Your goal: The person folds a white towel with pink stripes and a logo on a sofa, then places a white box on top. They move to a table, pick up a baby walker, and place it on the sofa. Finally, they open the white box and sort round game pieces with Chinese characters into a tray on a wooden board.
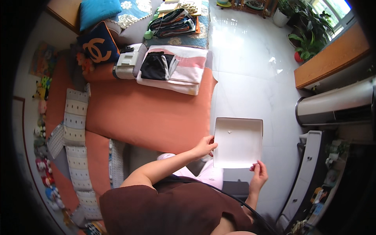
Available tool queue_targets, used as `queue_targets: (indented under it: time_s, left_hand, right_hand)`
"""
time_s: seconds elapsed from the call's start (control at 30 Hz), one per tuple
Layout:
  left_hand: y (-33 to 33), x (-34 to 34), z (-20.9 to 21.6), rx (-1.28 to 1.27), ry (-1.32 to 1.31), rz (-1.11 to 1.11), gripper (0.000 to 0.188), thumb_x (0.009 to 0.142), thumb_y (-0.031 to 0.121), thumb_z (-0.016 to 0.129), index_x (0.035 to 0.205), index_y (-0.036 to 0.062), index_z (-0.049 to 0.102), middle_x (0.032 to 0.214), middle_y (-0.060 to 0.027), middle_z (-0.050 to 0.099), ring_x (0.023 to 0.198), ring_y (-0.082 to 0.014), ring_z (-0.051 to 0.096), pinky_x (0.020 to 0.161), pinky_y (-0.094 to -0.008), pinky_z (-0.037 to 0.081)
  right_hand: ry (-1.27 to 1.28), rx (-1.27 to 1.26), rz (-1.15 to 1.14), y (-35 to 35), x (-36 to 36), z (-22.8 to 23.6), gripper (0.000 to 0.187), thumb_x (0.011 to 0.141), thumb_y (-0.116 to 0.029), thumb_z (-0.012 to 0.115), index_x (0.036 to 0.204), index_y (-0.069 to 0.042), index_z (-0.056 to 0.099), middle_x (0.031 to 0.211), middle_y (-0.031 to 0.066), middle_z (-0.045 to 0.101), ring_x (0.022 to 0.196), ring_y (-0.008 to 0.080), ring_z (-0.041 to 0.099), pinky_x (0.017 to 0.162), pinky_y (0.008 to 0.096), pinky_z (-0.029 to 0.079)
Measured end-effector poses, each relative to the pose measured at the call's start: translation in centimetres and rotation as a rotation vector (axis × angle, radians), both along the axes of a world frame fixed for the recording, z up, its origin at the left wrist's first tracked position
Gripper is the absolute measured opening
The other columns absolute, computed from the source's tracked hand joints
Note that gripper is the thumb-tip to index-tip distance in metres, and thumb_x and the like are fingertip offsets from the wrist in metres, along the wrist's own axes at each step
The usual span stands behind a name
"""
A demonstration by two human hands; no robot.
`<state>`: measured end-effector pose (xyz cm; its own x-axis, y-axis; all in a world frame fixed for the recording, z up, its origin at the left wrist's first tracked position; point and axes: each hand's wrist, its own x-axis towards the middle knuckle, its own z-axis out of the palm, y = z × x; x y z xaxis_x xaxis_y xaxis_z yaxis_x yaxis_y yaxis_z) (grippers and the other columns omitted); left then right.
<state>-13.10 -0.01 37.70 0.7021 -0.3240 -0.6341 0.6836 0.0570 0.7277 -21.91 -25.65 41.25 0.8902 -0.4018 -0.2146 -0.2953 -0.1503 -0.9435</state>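
A shallow, square white box (239, 143) with a thin dark rim is held out in front of me, its inside facing up. One tiny pale speck lies in it; I cannot make out what it is. My left hand (205, 146) grips the box's left wall, fingers closed on the edge. At the near right corner, my right hand (259, 172) pinches the box between thumb and fingers. Beyond the box to the left stretches a sofa seat with an orange cover (152, 113).
On the sofa lie a folded pink and white blanket (188, 74) with dark folded shorts (156, 65) on top, and a navy cushion (98, 42). Stacked clothes (174, 23) sit farther back. A drawer cabinet (307, 164) stands to the right, potted plants (305, 43) at the far right.
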Motion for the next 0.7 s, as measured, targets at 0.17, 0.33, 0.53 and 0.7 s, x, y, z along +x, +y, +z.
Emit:
queue_targets:
  time_s: [0.17,0.33,0.53,0.7]
  left_hand:
    - [-8.6,4.4,0.0,-0.02,-0.029,0.076,0.022,0.086,0.013,0.052,0.103,-0.0001,0.052,0.08,-0.0023,0.051,0.069,-0.0109,0.051,0.051,-0.0274,0.052]
    - [-11.4,9.4,0.2,0.079,-0.058,0.111,0.021,0.087,0.014,0.051,0.103,0.0007,0.053,0.084,-0.0027,0.054,0.07,-0.01,0.052,0.058,-0.0264,0.049]
    - [-9.0,16.9,0.2,0.038,-0.28,0.517,0.039,0.085,0.007,0.058,0.121,0.0014,0.044,0.104,-0.0065,0.056,0.094,-0.0139,0.055,0.082,-0.0284,0.047]
    - [-6.2,25.2,-3.0,0.068,-0.173,0.77,0.055,0.075,-0.005,0.057,0.127,0.0015,0.039,0.113,-0.0096,0.054,0.102,-0.018,0.054,0.089,-0.0319,0.045]
  right_hand:
    - [-0.031,-0.59,0.059,-11.2,6.4,3.5,0.035,0.093,-0.014,0.05,0.124,0.002,0.047,0.12,0.0101,0.05,0.101,0.0162,0.051,0.087,0.031,0.041]
    - [-0.019,0.021,0.24,-13.2,16.9,1.9,0.035,0.096,-0.014,0.044,0.127,0.002,0.045,0.116,0.0106,0.054,0.1,0.0146,0.052,0.087,0.0277,0.041]
    - [-0.036,0.172,0.486,-7.8,31.8,1.7,0.032,0.096,-0.011,0.042,0.126,0.002,0.047,0.112,0.0103,0.057,0.101,0.0145,0.052,0.089,0.0259,0.041]
    - [0.004,0.123,0.747,-3.6,43.2,-1.1,0.033,0.095,-0.01,0.045,0.127,0.001,0.045,0.097,0.005,0.058,0.087,0.0096,0.051,0.079,0.0224,0.041]
